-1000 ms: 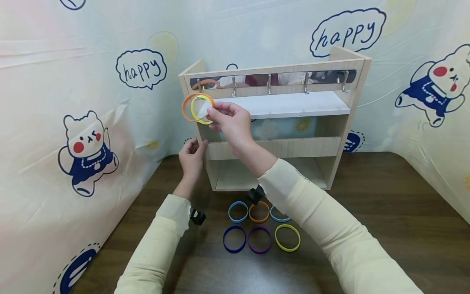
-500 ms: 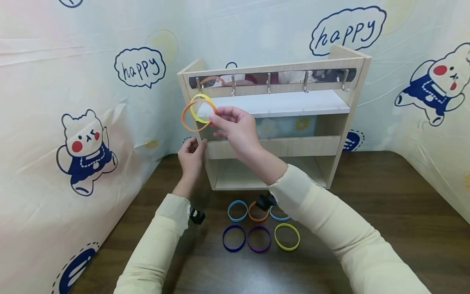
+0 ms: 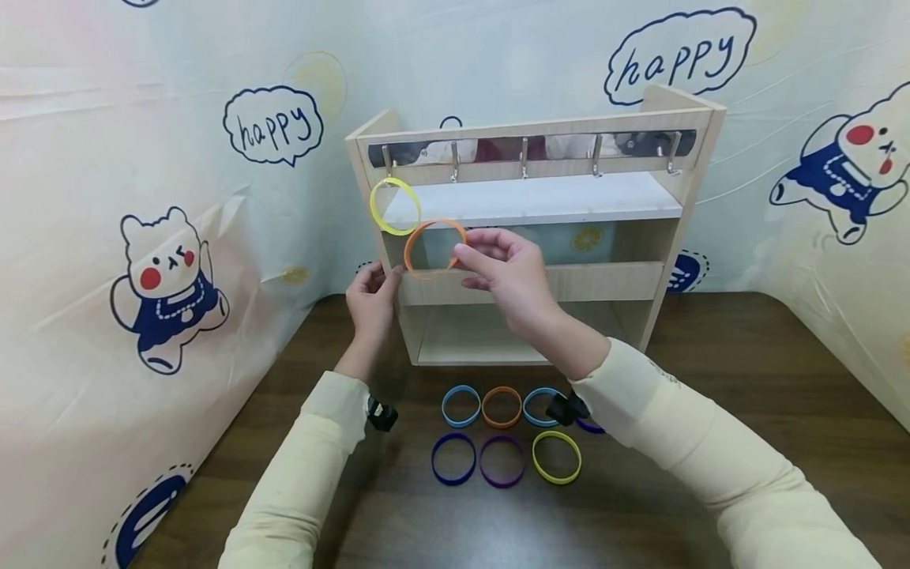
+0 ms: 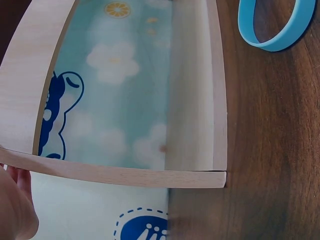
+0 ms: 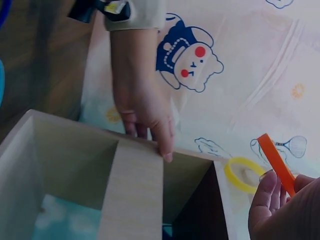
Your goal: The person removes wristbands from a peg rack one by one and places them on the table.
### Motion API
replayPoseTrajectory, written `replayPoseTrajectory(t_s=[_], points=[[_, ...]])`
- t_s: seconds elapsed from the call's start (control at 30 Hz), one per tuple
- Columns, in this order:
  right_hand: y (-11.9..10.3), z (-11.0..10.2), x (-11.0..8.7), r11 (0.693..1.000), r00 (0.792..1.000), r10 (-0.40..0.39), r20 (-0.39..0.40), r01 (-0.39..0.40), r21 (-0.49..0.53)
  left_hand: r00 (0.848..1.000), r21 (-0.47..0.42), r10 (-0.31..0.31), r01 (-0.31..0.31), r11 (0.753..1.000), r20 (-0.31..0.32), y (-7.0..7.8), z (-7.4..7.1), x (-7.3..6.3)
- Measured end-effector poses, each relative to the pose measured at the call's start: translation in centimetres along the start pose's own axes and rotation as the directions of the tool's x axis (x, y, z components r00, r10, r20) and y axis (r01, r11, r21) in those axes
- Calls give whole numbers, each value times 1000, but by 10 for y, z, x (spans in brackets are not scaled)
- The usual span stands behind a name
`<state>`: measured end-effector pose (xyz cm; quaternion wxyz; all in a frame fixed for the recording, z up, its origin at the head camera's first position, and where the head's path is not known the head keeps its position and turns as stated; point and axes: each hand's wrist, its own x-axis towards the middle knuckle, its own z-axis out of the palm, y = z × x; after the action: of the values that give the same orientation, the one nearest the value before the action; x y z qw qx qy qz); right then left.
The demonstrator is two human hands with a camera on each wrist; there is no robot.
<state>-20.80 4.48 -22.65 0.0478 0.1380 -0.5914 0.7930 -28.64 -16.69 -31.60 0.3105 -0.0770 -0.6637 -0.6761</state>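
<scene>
My right hand (image 3: 508,273) pinches an orange silicone wristband (image 3: 408,251) between thumb and fingers, in front of the rack's left part. A yellow wristband (image 3: 374,209) hangs from the leftmost metal hook (image 3: 387,158) of the pale wooden rack (image 3: 604,281). The held band is just below and right of the yellow one. My left hand (image 3: 370,308) grips the rack's left side panel, thumb at the front edge. In the right wrist view the orange band (image 5: 276,165) appears edge-on, in front of the yellow band (image 5: 235,177).
Several wristbands lie on the dark wooden table in front of the rack, among them a light blue one (image 3: 445,407), a purple one (image 3: 484,462) and a yellow one (image 3: 536,458). A dark blue one (image 3: 590,427) is partly under my right sleeve. More hooks (image 3: 524,158) line the top rail.
The orange wristband, earlier overlapping the yellow one by the left hook, has moved down and right with my right hand. The yellow wristband stays on the hook. My left hand keeps its place.
</scene>
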Motion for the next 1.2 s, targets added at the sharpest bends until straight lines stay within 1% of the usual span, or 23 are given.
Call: replayPoseTrajectory(t_s=[0.27,0.5,0.73,0.9,0.93,1.07,1.17,1.2], points=[[7,-28,-14,999,1000,-14,-19,13,-31,1000,34,-7,7,999,-7,3,0,-2],[16,-52,-26,996,999,18,-42,-22,-81,1000,39,-6,6,999,1,1,-1,-2],[25,-78,-37,992,998,13,-63,-21,-123,999,36,-4,6,999,-33,-29,-2,11],[30,-96,-46,987,997,43,-68,-52,-149,999,50,10,-8,999,-35,-32,-1,11],[30,-99,-48,987,996,49,-69,-59,-152,999,51,13,-11,999,-34,-31,-1,11],[33,-111,-56,983,995,64,-70,-75,-167,1000,49,11,-10,999,-9,-11,0,4],[35,-118,-61,976,995,69,-72,-83,-204,1000,48,1,-1,999,6,3,0,-2],[36,-121,-63,970,995,71,-74,-86,-226,1000,48,-1,1,999,5,3,0,-2]])
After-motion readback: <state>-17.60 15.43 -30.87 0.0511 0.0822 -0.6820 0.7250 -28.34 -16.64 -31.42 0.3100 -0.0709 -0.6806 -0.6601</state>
